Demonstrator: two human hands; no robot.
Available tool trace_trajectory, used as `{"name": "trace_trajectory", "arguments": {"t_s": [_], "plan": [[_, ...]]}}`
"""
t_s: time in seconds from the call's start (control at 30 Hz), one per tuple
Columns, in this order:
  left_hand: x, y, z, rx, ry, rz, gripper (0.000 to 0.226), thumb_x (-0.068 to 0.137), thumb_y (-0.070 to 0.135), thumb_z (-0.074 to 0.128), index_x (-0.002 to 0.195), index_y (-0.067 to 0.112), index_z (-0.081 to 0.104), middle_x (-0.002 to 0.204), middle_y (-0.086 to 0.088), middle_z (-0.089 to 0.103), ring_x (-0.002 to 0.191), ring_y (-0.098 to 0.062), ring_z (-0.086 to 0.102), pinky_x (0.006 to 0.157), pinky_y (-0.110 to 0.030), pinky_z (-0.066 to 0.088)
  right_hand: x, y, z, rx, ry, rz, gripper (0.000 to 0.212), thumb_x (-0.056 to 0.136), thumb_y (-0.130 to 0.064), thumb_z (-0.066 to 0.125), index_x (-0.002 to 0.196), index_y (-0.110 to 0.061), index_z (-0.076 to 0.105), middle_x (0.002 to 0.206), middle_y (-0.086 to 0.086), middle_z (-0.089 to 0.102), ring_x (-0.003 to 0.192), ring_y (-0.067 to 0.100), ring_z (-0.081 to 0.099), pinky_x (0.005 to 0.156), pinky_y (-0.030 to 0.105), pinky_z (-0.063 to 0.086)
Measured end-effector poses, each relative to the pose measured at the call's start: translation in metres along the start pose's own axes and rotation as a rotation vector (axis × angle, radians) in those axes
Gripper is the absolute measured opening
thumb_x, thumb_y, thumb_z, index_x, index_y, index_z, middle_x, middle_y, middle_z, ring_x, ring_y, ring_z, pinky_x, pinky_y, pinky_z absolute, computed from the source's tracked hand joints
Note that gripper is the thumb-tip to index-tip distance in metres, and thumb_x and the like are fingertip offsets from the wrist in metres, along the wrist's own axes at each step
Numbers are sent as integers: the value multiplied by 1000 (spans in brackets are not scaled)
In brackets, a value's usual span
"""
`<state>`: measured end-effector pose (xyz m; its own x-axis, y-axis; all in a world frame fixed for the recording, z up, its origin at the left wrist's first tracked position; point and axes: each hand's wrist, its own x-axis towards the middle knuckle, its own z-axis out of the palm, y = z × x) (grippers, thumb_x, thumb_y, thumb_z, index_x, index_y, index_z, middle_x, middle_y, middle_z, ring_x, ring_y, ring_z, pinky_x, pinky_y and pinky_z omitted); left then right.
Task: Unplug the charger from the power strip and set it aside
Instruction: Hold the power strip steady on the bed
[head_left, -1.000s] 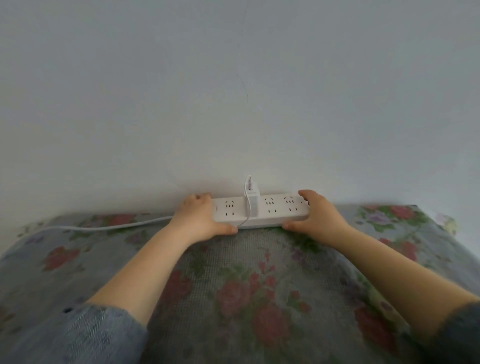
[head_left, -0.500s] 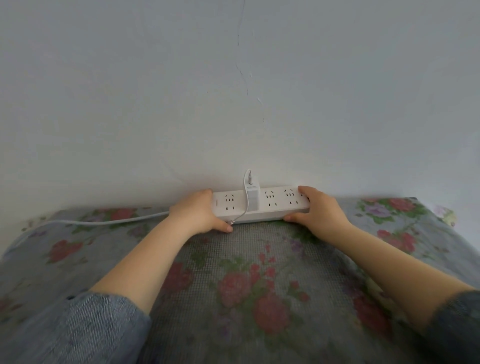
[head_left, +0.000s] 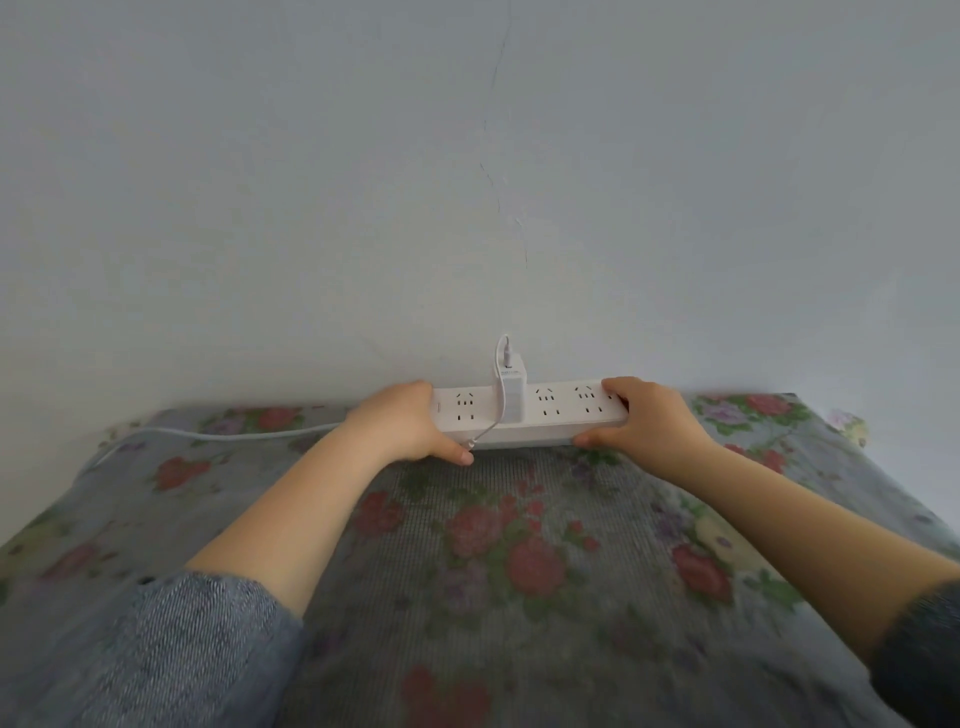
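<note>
Gripping the two ends of the long white power strip (head_left: 530, 418) with the left hand (head_left: 402, 423) and right hand (head_left: 649, 418), mid-frame. Standing plugged in at its middle: small white charger (head_left: 511, 397), thin cable (head_left: 496, 410) looping down. Lying against the grey wall (head_left: 467, 182), on the flowered cloth (head_left: 519, 545) stretching wide below.
</note>
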<state>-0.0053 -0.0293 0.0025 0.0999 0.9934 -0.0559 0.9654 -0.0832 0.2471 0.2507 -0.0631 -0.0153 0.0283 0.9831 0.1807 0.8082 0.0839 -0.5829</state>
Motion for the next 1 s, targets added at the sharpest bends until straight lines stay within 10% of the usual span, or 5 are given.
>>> {"name": "trace_trajectory", "arguments": {"t_s": [0.23, 0.57, 1.0], "plan": [[-38, 7, -6, 18, -33, 17, 90, 56, 57, 82, 125, 10, 48, 123, -6, 57, 104, -24, 55, 83, -33, 46, -30, -5, -12, -71, -32, -34, 48, 60, -48, 80, 85, -20, 50, 73, -10, 47, 67, 12, 45, 53, 28, 34], [-71, 6, 8, 42, -72, 0, 84, 55, 59, 81, 116, 10, 52, 107, -4, 57, 95, -23, 55, 82, -36, 48, -59, -3, -4, -96, -88, 2, 82, 63, -46, 80, 131, -12, 49, 124, 8, 58, 106, 25, 56, 86, 38, 49], [-76, -2, 22, 18, -77, 25, 81, 57, 56, 81, 118, 13, 49, 112, -3, 58, 94, -21, 54, 79, -35, 47, -64, 0, 7, -68, -74, 13, 88, 62, -41, 82, 135, -11, 42, 127, 7, 56, 111, 24, 54, 90, 37, 46]]}}
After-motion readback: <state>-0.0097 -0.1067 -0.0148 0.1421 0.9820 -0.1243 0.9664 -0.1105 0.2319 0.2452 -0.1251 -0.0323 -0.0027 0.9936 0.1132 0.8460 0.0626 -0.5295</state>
